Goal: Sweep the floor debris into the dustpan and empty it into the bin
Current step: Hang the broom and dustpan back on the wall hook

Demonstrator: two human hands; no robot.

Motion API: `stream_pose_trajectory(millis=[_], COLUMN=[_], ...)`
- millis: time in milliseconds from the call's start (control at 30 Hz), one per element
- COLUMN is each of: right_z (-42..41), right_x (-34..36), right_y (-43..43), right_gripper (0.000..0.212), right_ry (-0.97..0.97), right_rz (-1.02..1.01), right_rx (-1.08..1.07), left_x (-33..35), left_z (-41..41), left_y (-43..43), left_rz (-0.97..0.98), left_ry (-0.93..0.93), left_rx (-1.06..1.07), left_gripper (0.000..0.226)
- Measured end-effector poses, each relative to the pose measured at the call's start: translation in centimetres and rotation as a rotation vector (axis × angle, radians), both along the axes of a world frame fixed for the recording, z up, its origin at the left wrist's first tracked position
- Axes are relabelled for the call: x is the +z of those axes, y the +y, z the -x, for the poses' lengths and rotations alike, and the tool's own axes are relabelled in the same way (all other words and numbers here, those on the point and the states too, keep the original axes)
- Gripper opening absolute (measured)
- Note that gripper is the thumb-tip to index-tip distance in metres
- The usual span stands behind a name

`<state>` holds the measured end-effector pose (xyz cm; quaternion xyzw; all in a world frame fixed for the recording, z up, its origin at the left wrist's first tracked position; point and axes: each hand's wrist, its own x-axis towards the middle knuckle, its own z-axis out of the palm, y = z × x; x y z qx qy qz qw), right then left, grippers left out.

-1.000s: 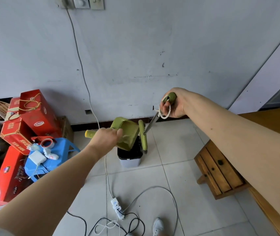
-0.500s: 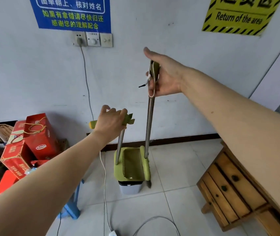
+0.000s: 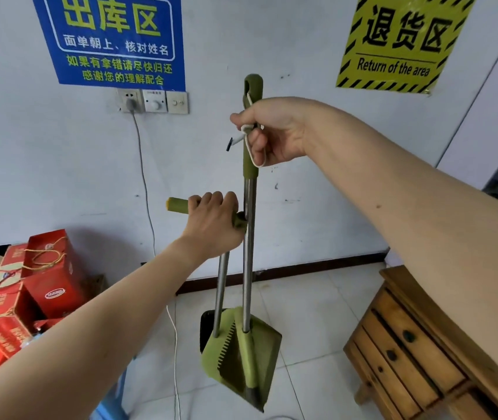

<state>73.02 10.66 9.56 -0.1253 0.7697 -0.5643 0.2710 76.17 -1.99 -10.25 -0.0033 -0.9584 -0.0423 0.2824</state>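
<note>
My right hand (image 3: 269, 131) grips the green top of the broom handle (image 3: 250, 231), which hangs upright with a white cord loop at the grip. My left hand (image 3: 214, 222) holds the dustpan's horizontal green grip (image 3: 178, 205); its metal pole runs down to the green dustpan (image 3: 229, 356). The broom head (image 3: 249, 359) sits inside the dustpan, both lifted off the floor. A dark bin edge (image 3: 205, 328) shows just behind the pan's left side; the bin is mostly hidden.
Red boxes (image 3: 29, 292) are stacked at the left by the wall, with a blue stool (image 3: 111, 410) below them. A wooden cabinet with drawers (image 3: 408, 353) stands at the right. A white cable (image 3: 175, 344) hangs from the wall socket (image 3: 129, 100) to the tiled floor.
The dustpan went from tipped over the bin to hanging upright. Broom and dustpan have come together, the broom head now in the pan. My view has tilted up toward the wall signs.
</note>
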Motion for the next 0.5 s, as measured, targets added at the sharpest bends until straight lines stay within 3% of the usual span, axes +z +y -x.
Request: stream_pose_trajectory(millis=[100, 200, 333, 500], right_z=[0.2, 0.1, 0.9, 3.2], right_x=[0.2, -0.3, -0.6, -0.1], right_y=[0.1, -0.2, -0.1, 1.4], right_gripper=[0.019, 0.019, 0.023, 0.020], right_ry=[0.068, 0.148, 0.242, 0.615], right_rz=[-0.008, 0.021, 0.047, -0.247], right_rx=[-0.010, 0.042, 0.089, -0.044], left_x=[0.8, 0.8, 0.7, 0.8], left_z=[0.9, 1.4, 2.7, 5.3], left_y=[1.4, 2.1, 3.3, 5.5], left_rz=[-0.156, -0.249, -0.322, -0.300], left_ry=[-0.126, -0.058, 0.048, 0.079], left_rx=[0.043, 0.115, 0.125, 0.182], left_gripper=[0.046, 0.067, 0.053, 0.046])
